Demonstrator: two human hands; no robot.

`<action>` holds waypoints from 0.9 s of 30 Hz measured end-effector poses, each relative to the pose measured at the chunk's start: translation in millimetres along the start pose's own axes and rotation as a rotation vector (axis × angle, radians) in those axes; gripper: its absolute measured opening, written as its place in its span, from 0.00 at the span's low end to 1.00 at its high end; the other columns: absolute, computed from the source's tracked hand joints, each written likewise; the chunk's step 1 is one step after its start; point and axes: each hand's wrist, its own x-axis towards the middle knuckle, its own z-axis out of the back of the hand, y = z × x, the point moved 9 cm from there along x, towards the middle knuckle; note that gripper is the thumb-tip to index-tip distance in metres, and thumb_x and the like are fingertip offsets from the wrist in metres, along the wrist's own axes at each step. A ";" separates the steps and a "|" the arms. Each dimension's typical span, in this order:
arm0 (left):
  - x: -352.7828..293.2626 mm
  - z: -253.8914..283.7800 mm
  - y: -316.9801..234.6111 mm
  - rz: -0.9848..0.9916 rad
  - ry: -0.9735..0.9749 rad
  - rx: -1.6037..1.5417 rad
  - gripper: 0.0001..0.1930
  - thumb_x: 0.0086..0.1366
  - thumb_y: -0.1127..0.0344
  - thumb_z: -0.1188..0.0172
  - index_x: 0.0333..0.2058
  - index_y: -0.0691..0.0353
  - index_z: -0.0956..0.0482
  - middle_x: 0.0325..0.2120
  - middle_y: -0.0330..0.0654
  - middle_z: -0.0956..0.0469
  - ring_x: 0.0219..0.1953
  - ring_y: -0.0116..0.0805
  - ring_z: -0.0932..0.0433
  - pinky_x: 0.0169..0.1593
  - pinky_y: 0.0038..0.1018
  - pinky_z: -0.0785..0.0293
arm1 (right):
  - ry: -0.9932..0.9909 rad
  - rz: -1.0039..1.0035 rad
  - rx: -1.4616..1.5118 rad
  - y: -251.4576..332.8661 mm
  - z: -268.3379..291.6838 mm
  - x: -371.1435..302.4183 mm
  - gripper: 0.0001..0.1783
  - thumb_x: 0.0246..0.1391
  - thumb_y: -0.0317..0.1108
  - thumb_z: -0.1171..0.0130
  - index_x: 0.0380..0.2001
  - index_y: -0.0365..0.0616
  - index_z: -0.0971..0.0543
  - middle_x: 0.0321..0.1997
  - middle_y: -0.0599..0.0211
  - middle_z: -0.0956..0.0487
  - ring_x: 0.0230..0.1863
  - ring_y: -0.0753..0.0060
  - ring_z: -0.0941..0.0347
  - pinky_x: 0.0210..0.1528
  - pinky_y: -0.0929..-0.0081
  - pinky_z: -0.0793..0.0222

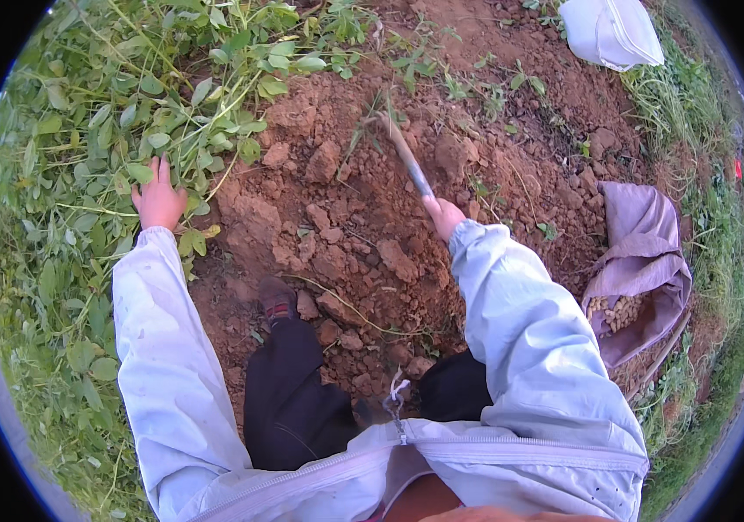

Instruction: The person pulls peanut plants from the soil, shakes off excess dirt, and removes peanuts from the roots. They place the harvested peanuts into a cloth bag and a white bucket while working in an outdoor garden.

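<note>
gripping the wooden-handled tool [408,162], whose long axis slants forward and left over broken soil [330,259], the right hand [446,217] is curled tight, while the left hand [160,200], fingers loosely spread, meets leafy plants [128,113] just ahead.

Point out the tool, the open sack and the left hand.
Tool [409,162], head view: on its handle.
Open sack [641,260], head view: on its folded cloth.
Left hand [161,201], head view: back of it.

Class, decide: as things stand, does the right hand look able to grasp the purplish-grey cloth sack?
Probably not: the right hand grips a slim brown-grey tool handle, though nothing visible blocks the sack.
</note>
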 end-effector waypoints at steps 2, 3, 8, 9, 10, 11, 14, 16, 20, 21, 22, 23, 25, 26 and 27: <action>-9.5 -14.6 12.5 -0.022 -0.023 -0.016 0.37 0.52 0.56 0.42 0.61 0.52 0.45 0.63 0.38 0.47 0.63 0.40 0.44 0.62 0.52 0.54 | 0.170 -0.162 0.219 -20.6 7.8 -48.4 0.28 0.58 0.57 0.59 0.31 0.40 0.27 0.21 0.62 0.28 0.21 0.64 0.31 0.25 0.66 0.36; -7.3 -19.9 9.7 -0.014 -0.003 -0.031 0.37 0.52 0.56 0.42 0.61 0.53 0.44 0.63 0.38 0.47 0.63 0.40 0.44 0.62 0.52 0.54 | 0.198 -0.183 0.227 -34.0 22.9 -79.0 0.25 0.59 0.56 0.57 0.29 0.42 0.29 0.18 0.71 0.34 0.16 0.76 0.38 0.17 0.72 0.42; -13.2 -24.3 15.4 0.028 0.015 -0.049 0.34 0.51 0.57 0.43 0.57 0.54 0.41 0.64 0.38 0.48 0.64 0.39 0.46 0.61 0.55 0.54 | 0.185 -0.472 0.652 -99.4 72.4 -233.0 0.21 0.62 0.52 0.62 0.29 0.46 0.33 0.13 0.76 0.41 0.10 0.82 0.50 0.11 0.81 0.53; -10.2 -26.1 13.3 0.033 0.012 -0.053 0.33 0.51 0.58 0.43 0.57 0.53 0.41 0.64 0.37 0.48 0.64 0.39 0.46 0.61 0.55 0.54 | 0.181 -0.456 0.754 -86.3 84.0 -244.9 0.21 0.62 0.53 0.62 0.30 0.45 0.33 0.13 0.76 0.41 0.09 0.82 0.49 0.10 0.81 0.52; -9.2 -25.9 11.9 0.025 -0.014 -0.063 0.33 0.51 0.58 0.43 0.57 0.52 0.41 0.64 0.37 0.48 0.64 0.39 0.46 0.61 0.55 0.54 | 0.132 -0.374 0.761 -63.3 100.6 -240.6 0.22 0.62 0.53 0.63 0.30 0.45 0.34 0.13 0.75 0.41 0.08 0.82 0.49 0.09 0.81 0.52; -10.5 -26.8 13.2 0.023 -0.009 -0.051 0.33 0.51 0.57 0.43 0.57 0.52 0.41 0.64 0.36 0.48 0.64 0.39 0.46 0.61 0.55 0.54 | 0.086 -0.294 0.766 -33.4 116.1 -226.6 0.22 0.62 0.53 0.63 0.31 0.45 0.34 0.12 0.75 0.41 0.08 0.82 0.49 0.09 0.81 0.52; -10.3 -25.6 8.8 0.028 0.004 -0.065 0.34 0.51 0.57 0.42 0.58 0.53 0.41 0.64 0.36 0.48 0.64 0.39 0.47 0.60 0.56 0.54 | -0.009 0.173 1.008 78.4 156.3 -146.2 0.24 0.64 0.54 0.68 0.31 0.44 0.34 0.11 0.76 0.41 0.07 0.83 0.50 0.08 0.81 0.52; -15.6 -26.3 14.1 0.039 0.005 -0.055 0.34 0.51 0.56 0.42 0.58 0.53 0.41 0.64 0.35 0.48 0.64 0.39 0.47 0.60 0.56 0.54 | -0.036 0.447 1.088 165.0 157.4 -90.2 0.24 0.65 0.53 0.71 0.31 0.44 0.33 0.12 0.76 0.40 0.08 0.82 0.48 0.09 0.80 0.51; -11.5 -16.1 -5.7 -0.026 -0.057 -0.096 0.35 0.52 0.57 0.41 0.58 0.55 0.41 0.63 0.35 0.47 0.64 0.38 0.48 0.60 0.55 0.53 | -0.128 0.178 0.907 159.5 38.4 -3.0 0.25 0.63 0.54 0.66 0.31 0.42 0.33 0.15 0.74 0.38 0.12 0.76 0.45 0.15 0.75 0.44; -14.9 -16.3 -5.3 -0.037 -0.064 -0.095 0.35 0.52 0.57 0.41 0.58 0.56 0.42 0.63 0.35 0.47 0.64 0.37 0.48 0.60 0.55 0.52 | -0.025 -0.096 0.647 121.6 -13.3 -3.7 0.27 0.61 0.56 0.64 0.30 0.41 0.31 0.16 0.72 0.36 0.12 0.74 0.42 0.16 0.73 0.42; -16.2 -14.4 -5.4 -0.049 -0.070 -0.112 0.37 0.51 0.56 0.40 0.59 0.56 0.43 0.63 0.36 0.47 0.64 0.37 0.48 0.60 0.55 0.52 | 0.115 -0.220 0.557 63.9 -66.0 -1.7 0.28 0.60 0.58 0.62 0.29 0.41 0.30 0.15 0.70 0.35 0.12 0.72 0.41 0.16 0.71 0.41; -23.1 -18.2 5.5 -0.035 -0.060 -0.124 0.37 0.51 0.57 0.40 0.60 0.54 0.43 0.63 0.38 0.47 0.64 0.39 0.48 0.62 0.54 0.55 | 0.189 -0.280 0.633 51.4 -80.2 -19.4 0.27 0.60 0.58 0.62 0.29 0.43 0.30 0.15 0.71 0.36 0.11 0.73 0.42 0.14 0.72 0.44; -31.2 -8.4 11.9 -0.075 -0.104 -0.195 0.38 0.51 0.57 0.40 0.61 0.53 0.44 0.63 0.39 0.47 0.64 0.40 0.48 0.62 0.53 0.55 | 0.295 -0.419 0.781 22.4 -91.4 -64.4 0.26 0.59 0.59 0.62 0.30 0.46 0.32 0.14 0.73 0.38 0.09 0.75 0.46 0.12 0.72 0.49; -36.2 -1.8 11.8 -0.082 -0.098 -0.266 0.39 0.51 0.57 0.39 0.61 0.53 0.45 0.63 0.39 0.47 0.64 0.41 0.48 0.62 0.53 0.55 | 0.267 -0.406 0.768 12.7 -75.8 -69.9 0.25 0.60 0.58 0.62 0.31 0.46 0.32 0.14 0.73 0.39 0.09 0.77 0.47 0.11 0.73 0.50; -39.9 -0.9 7.4 -0.104 -0.082 -0.345 0.39 0.51 0.57 0.39 0.61 0.52 0.45 0.63 0.40 0.46 0.64 0.41 0.48 0.62 0.53 0.55 | 0.226 -0.409 0.758 -1.5 -60.5 -77.4 0.24 0.60 0.57 0.62 0.32 0.46 0.32 0.14 0.74 0.40 0.09 0.78 0.48 0.11 0.74 0.50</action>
